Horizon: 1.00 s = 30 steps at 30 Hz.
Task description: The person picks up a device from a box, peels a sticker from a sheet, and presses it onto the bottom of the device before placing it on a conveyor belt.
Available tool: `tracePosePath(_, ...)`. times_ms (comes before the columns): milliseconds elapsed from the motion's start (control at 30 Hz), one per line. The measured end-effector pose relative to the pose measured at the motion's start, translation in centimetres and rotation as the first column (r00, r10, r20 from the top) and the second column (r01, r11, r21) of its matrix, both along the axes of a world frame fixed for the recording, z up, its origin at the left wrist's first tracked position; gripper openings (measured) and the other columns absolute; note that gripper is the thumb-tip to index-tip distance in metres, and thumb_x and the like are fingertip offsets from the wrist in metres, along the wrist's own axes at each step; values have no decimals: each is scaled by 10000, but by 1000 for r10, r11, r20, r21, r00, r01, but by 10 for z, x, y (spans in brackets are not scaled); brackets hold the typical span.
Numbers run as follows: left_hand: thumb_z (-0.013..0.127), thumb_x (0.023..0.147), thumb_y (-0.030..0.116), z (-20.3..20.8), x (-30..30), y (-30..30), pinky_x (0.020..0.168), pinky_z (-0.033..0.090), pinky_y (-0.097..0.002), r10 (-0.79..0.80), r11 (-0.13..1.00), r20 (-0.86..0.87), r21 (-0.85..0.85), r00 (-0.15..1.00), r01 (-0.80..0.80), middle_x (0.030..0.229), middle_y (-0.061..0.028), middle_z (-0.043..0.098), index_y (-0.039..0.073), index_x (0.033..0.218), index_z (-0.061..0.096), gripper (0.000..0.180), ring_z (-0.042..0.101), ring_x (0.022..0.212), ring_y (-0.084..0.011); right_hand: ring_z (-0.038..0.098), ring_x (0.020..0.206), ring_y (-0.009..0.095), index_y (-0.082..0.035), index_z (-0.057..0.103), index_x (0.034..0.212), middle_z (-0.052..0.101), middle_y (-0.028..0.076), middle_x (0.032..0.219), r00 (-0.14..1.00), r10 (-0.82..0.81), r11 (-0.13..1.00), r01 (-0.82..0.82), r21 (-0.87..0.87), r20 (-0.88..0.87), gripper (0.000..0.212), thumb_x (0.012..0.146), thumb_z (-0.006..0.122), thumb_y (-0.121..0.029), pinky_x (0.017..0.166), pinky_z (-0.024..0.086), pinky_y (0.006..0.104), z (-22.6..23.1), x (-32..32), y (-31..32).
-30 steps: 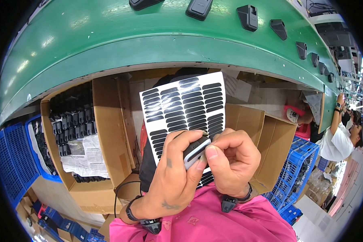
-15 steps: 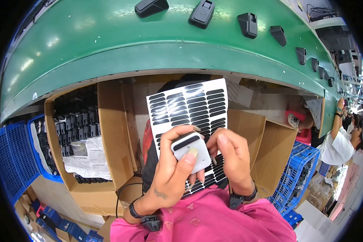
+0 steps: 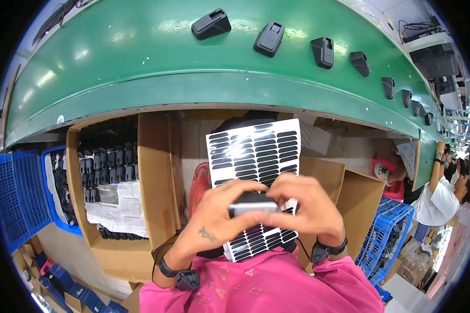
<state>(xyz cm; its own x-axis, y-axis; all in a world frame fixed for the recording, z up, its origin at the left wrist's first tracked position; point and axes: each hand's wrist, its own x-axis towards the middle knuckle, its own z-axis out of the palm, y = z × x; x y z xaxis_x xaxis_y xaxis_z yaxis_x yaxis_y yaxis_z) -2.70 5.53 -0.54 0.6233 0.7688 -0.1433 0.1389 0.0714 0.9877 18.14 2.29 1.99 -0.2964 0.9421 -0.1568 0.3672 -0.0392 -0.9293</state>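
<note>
Both my hands are closed round a small black-and-white plastic casing (image 3: 253,207), held low in front of me. It is tilted so that a dark face is uppermost and a pale side is toward me. My left hand (image 3: 214,213) wraps its left end, thumb along the near side. At the right end, my right hand (image 3: 312,204) pinches with bent fingers, slightly blurred; its fingertips are partly hidden. Under the hands, a white sheet of black oblong stickers (image 3: 255,148) lies on my lap, glossy with glare and partly covered by the hands.
Across the front runs a green bench (image 3: 141,62) carrying a row of black devices (image 3: 270,39). On the left, a cardboard box (image 3: 159,182) holds black parts (image 3: 109,175) and newspaper (image 3: 120,208). A blue crate (image 3: 384,224) and a person in white (image 3: 437,203) are at the right.
The casing has tipped from its white face showing to a dark face uppermost. My right hand has closed onto its right end. The whole view has shifted slightly.
</note>
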Motion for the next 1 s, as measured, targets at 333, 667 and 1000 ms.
tracePosePath(333, 718, 773, 163, -29, 37, 4, 915, 447, -356, 156, 971, 90, 171, 984, -170, 1319, -190, 511, 25, 1053, 605, 333, 555, 1134, -289, 596, 640, 201, 37, 662, 988, 611, 128, 802, 756, -515, 823, 306, 478, 404, 192, 819, 655, -54, 565, 462, 302, -32, -4, 47)
tracePosePath(667, 703, 802, 157, -33, 60, -25, 768, 524, -420, 76, 934, -16, 350, 997, -66, 1239, -252, 464, -52, 1171, 497, 471, 584, 975, -399, 610, 732, 280, -16, 683, 952, 597, 103, 869, 789, -247, 914, -4, 406, 563, 211, 750, 703, -72, 651, 492, 361, -10, -13, 52)
tracePosePath(1000, 713, 780, 148, -43, 54, -29, 676, 511, -375, 50, 875, 28, 482, 998, -57, 1048, -199, 535, -54, 1093, 522, 419, 584, 829, -347, 573, 780, 254, -14, 642, 828, 565, 80, 879, 761, -290, 881, -24, 472, 580, 137, 718, 709, -61, 678, 486, 363, -16, -18, 41)
